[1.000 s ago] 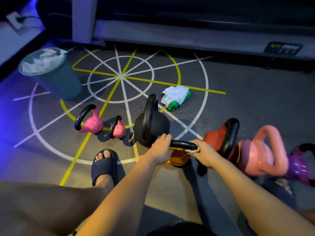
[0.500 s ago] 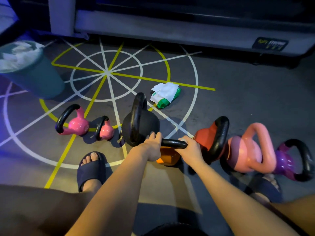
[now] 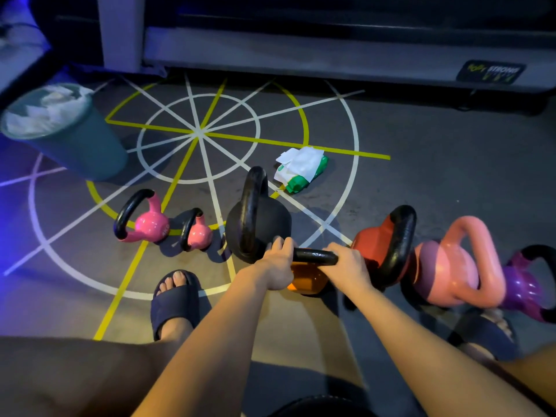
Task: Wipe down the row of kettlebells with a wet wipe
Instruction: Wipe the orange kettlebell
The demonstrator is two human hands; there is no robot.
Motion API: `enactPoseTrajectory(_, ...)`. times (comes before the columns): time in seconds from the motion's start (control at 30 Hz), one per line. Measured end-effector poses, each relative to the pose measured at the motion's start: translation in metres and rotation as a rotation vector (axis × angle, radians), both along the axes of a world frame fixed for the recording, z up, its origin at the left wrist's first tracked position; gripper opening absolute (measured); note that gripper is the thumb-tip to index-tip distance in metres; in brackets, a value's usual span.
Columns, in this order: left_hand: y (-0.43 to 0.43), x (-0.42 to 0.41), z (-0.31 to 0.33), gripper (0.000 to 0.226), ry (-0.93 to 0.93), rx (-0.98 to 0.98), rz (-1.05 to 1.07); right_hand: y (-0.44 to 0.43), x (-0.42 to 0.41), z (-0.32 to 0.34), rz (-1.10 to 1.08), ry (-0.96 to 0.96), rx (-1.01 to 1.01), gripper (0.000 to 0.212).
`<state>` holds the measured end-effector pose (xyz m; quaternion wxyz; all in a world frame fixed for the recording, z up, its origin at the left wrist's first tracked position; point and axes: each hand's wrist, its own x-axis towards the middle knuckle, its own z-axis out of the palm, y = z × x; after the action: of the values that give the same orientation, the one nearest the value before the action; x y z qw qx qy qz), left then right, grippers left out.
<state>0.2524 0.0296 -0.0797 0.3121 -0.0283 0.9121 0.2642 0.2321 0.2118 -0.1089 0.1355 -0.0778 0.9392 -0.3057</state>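
Seven kettlebells stand in a row running 9 to 3 o'clock across the marked floor (image 3: 427, 188): a larger pink kettlebell (image 3: 150, 221), a smaller pink kettlebell (image 3: 199, 234), a black kettlebell (image 3: 264, 219), an orange kettlebell (image 3: 307, 279), a red kettlebell (image 3: 371, 239), a salmon kettlebell (image 3: 445, 266) and a purple kettlebell (image 3: 523, 285).

The orange kettlebell is the unit in hand, at mid-row. The left hand (image 3: 276, 263) grips the 9 o'clock end of its black handle (image 3: 316, 256), fingers curled together over the bar. The right hand (image 3: 350, 266) grips the 3 o'clock end, fingers wrapped and pressed close. Judgement: one hand steadies the bell while the other rubs the bar. No wipe shows; whether one lies under a palm, I cannot tell.

The wipe packet (image 3: 301, 171) lies at 12 o'clock from the hands, beyond the row, with a sheet protruding, probably kept within reach for fresh sheets. The bin (image 3: 90, 152) at 10 o'clock holds crumpled white sheets, likely spent wipes. A sandalled foot (image 3: 176, 299) is planted at 7 o'clock, bracing a low stance.

Which bells are already clean cannot be told from their surfaces.
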Motion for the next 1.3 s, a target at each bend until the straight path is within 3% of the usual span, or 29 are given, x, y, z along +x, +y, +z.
enactPoseTrajectory(0.1,0.002,0.0,0.002,0.063,-0.027,-0.013,0.009,-0.033,-0.011,0.02,0.383,0.116,0.339,0.016)
enactPoseTrajectory(0.17,0.003,0.0,0.001,0.065,-0.03,-0.007,0.026,-0.044,-0.013,0.022,0.452,0.164,0.429,0.021)
enactPoseTrajectory(0.27,0.003,0.002,0.001,0.064,-0.001,0.038,0.081,-0.02,-0.008,0.01,0.352,0.162,0.344,0.01)
enactPoseTrajectory(0.37,0.003,0.003,-0.001,0.061,0.013,0.068,0.107,0.01,-0.004,-0.003,0.076,-0.008,0.091,0.028)
enactPoseTrajectory(0.43,0.002,0.004,-0.001,0.06,0.013,0.069,0.114,0.008,-0.003,-0.003,0.028,-0.018,0.062,0.029)
enactPoseTrajectory(0.53,0.002,0.005,-0.003,0.06,0.017,0.052,0.121,-0.004,-0.004,0.007,0.099,-0.009,0.117,0.025)
enactPoseTrajectory(0.67,0.005,0.002,0.001,0.063,0.015,0.012,0.095,-0.022,-0.017,0.026,0.486,0.025,0.371,0.013)
enactPoseTrajectory(0.73,0.005,0.001,0.004,0.066,-0.017,-0.013,0.077,-0.032,-0.02,0.034,0.58,-0.003,0.397,0.031)
enactPoseTrajectory(0.93,0.004,0.0,0.005,0.063,-0.021,-0.022,0.072,-0.012,-0.012,0.035,0.428,-0.164,0.144,0.057)
enactPoseTrajectory(1.03,0.005,0.003,0.005,0.059,0.0,-0.001,0.087,0.008,-0.009,0.034,0.448,-0.119,0.079,0.056)
enactPoseTrajectory(1.17,0.006,0.005,0.003,0.062,-0.004,0.004,0.1,0.018,-0.006,0.043,0.528,-0.063,0.166,0.051)
enactPoseTrajectory(1.3,0.005,-0.001,0.0,0.06,-0.033,-0.003,0.091,0.01,-0.007,0.036,0.416,-0.044,0.284,0.042)
